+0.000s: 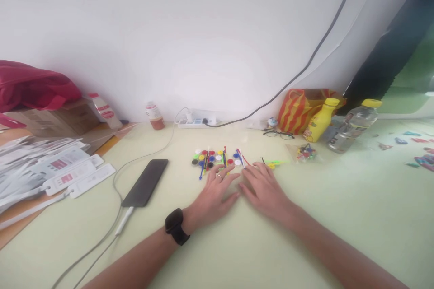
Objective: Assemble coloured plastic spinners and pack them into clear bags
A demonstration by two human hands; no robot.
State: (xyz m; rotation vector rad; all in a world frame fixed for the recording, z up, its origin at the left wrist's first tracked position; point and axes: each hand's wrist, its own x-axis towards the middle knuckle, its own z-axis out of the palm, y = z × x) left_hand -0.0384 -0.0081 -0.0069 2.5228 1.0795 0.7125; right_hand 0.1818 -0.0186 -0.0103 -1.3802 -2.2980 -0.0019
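Fingers of left hand and right hand spread flat, seemingly touching coloured caps.

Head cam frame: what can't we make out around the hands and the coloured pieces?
Head view throughout.
- Coloured discs and sticks: too small to count; left hand covers the nearest.
- Under the right hand: hidden, palm down.
- Small bag: contents blurred.
- Bottle label: too small to read.
- Pieces at right edge: blurred, cut off.

Small colored pcs: too tiny, blurry.
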